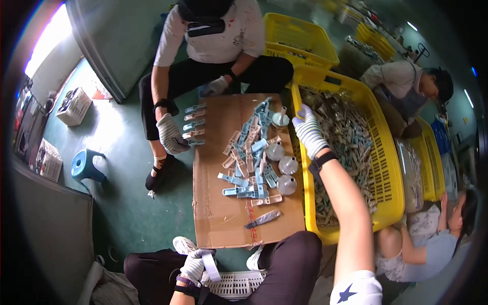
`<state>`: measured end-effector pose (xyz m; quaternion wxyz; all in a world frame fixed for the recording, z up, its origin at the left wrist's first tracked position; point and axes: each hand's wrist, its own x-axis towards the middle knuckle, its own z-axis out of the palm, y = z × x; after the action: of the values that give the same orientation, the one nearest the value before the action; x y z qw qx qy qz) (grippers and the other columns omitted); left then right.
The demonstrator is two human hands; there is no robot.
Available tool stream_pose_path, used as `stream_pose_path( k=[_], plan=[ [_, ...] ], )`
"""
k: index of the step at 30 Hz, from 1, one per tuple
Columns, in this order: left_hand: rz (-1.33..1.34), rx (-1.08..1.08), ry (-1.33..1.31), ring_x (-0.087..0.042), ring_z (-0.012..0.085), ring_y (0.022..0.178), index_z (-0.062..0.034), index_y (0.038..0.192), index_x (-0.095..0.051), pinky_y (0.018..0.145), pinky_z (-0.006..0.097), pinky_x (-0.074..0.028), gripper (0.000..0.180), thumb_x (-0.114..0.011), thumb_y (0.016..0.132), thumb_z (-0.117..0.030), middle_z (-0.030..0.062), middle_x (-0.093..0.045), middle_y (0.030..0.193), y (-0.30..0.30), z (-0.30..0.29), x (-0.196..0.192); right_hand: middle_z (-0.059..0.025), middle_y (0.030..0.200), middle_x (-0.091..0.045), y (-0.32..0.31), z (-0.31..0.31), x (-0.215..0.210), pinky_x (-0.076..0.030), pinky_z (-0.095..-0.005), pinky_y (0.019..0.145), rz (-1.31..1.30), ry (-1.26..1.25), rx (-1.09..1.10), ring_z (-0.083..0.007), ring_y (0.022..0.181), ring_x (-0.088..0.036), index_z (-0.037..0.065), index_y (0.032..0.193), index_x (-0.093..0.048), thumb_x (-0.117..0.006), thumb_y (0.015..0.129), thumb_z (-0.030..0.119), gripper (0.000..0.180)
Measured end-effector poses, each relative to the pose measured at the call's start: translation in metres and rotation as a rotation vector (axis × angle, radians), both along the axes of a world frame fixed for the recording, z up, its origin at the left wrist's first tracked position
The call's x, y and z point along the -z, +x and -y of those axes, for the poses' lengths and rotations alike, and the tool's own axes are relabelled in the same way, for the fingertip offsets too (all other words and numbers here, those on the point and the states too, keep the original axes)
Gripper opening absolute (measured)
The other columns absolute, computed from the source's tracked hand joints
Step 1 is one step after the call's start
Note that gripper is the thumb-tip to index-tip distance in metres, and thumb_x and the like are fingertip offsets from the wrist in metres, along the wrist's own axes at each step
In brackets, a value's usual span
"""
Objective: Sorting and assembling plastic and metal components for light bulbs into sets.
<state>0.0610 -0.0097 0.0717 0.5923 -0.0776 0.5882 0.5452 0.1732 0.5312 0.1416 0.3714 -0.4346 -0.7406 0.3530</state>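
My left hand (192,266), in a striped glove, is closed on a white flat band-like thing (211,267) below the near edge of the cardboard-topped table (218,213). My right hand (310,133), gloved too, reaches over the left rim of the yellow basket (385,168). Its fingers are stretched and apart, with nothing visible in them. Blue and beige plastic clips (247,147) lie heaped on the cardboard. Beside the heap stand several clear funnel-shaped plastic parts (287,165). A small dark-bladed tool (263,219) lies nearer me. Many more clips (351,147) fill the basket.
Across the table a seated person's gloved hand (172,134) is by a row of clips (193,125) on the left edge. Another yellow basket (300,38) stands behind. Two people sit to the right. A blue stool (86,165) stands at left; a white crate (236,284) is under my legs.
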Motion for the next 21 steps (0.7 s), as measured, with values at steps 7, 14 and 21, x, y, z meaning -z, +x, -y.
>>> stream_pose_path(
  k=[7, 14, 21],
  plan=[
    [0.261, -0.176, 0.179, -0.057, 0.0147, 0.055, -0.0084, 0.081, -0.058, 0.049, 0.028, -0.048, 0.008, -0.062, 0.083, -0.002, 0.0031, -0.057, 0.069, -0.002, -0.014, 0.002, -0.0069, 0.103, -0.061, 0.191, 0.147, -0.063, -0.050, -0.0282, 0.077, -0.438, -0.021, 0.168, -0.0140, 0.081, -0.058, 0.005, 0.121, -0.051, -0.055, 0.093, 0.008, 0.029],
    [0.061, -0.088, 0.035, -0.064, 0.0193, 0.071, -0.0029, 0.085, -0.067, 0.066, 0.031, -0.054, 0.007, -0.062, 0.081, -0.006, 0.0069, -0.066, 0.082, 0.008, -0.016, 0.004, -0.0059, 0.091, -0.061, 0.435, 0.302, 0.078, -0.047, -0.0274, 0.070, -0.015, -0.117, 0.731, -0.0130, 0.075, -0.055, 0.003, 0.104, -0.058, -0.056, 0.093, 0.019, 0.019],
    [-0.044, 0.026, 0.048, -0.066, 0.0244, 0.080, -0.0021, 0.097, -0.067, 0.074, 0.036, -0.056, 0.016, -0.056, 0.086, -0.001, 0.0131, -0.069, 0.092, 0.035, -0.029, 0.023, -0.0145, 0.104, -0.065, 0.621, 0.428, 0.347, -0.049, -0.0364, 0.081, 0.789, -0.480, 0.314, -0.0258, 0.091, -0.062, 0.002, 0.114, -0.059, -0.050, 0.093, 0.020, 0.029]
  ],
)
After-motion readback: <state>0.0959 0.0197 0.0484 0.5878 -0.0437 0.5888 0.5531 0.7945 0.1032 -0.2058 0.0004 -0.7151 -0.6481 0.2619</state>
